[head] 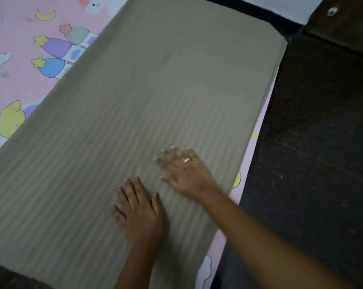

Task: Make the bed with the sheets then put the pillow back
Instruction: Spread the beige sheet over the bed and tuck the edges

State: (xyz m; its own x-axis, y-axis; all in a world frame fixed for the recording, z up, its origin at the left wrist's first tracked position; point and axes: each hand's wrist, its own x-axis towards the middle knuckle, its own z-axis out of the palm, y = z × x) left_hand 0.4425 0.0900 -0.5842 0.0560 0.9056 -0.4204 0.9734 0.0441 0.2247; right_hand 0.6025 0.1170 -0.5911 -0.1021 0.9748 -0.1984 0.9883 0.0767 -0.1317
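Two flat hands smooth the grey sheet on the bed.

The grey sheet (155, 90) lies lengthwise on the pink printed sheet (19, 59), which shows at its left side and as a thin strip along its right edge. The left hand (141, 211) and the right hand (186, 174) press on its near part, fingers spread and grasping nothing; the right one is blurred. I think it is best to stroke outward along the stripes, with light pressure. The dark floor (322, 142) is just right of the sheet. No pillow is visible.
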